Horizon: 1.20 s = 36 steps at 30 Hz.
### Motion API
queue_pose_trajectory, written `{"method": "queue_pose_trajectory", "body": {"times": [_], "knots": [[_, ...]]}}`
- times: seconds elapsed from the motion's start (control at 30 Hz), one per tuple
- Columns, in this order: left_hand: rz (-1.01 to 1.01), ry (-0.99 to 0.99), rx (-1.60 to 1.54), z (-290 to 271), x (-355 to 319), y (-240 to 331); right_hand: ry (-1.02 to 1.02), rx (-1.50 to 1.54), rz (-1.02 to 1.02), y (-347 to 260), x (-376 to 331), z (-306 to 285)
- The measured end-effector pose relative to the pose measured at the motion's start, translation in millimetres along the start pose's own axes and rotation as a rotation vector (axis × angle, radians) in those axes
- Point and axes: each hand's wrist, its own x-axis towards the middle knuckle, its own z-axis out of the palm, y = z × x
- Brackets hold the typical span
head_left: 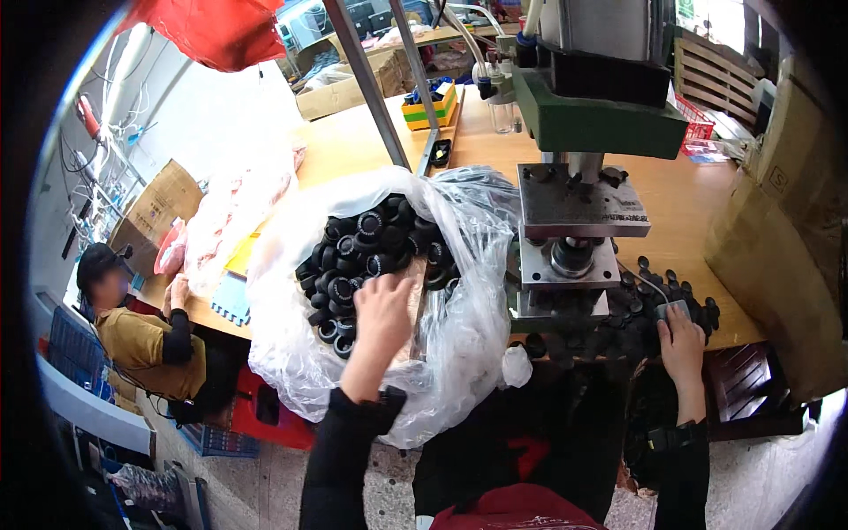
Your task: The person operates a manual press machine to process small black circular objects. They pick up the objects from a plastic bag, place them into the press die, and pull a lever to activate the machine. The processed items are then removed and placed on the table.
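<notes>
My left hand [384, 311] is over a heap of round black caps [340, 243] in a large clear plastic bag. Its fingers look slightly apart and bent down toward the caps, with nothing visible in them. My right hand [683, 344] grips a small grey box [673, 310] with a cable, at the table's front right. Between my hands stands a green bench press [601, 110]. Its metal die set [570, 265] has a round black part at the centre. More black pieces [618, 322] lie loose around the base, left of my right hand.
The plastic bag [291, 344] hangs over the front edge of the wooden table [671, 203]. A tall cardboard sheet [777, 230] closes off the right side. A metal post [367, 84] rises behind the bag. At the far left sits another person [155, 340].
</notes>
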Motion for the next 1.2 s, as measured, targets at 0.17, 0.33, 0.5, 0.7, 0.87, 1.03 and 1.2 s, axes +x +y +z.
{"method": "queue_pose_trajectory", "body": {"times": [0.17, 0.33, 0.5, 0.7, 0.87, 1.03, 1.2], "knots": [[0.214, -0.193, 0.216, 20, -28, -98, 0.232, 0.453, -0.082, -37, -11, -27], [0.177, -0.190, -0.124, 4, -6, -84, 0.304, 0.499, -0.354, -115, -12, -66], [-0.110, -0.218, -1.269, -38, 1, -4, 0.373, 0.690, -0.362, -177, 32, -61], [0.092, -0.058, -1.149, -67, 16, 74, 0.399, 0.687, -0.317, -203, 57, -47], [0.018, -0.079, -1.209, -44, 44, 114, 0.318, 0.630, -0.246, -179, 49, -45], [0.072, -0.054, -1.039, -30, 66, 135, 0.294, 0.603, -0.122, -111, -26, -41], [0.080, -0.079, -0.920, -16, 74, 135, 0.142, 0.507, 0.267, 12, -104, -7]]}}
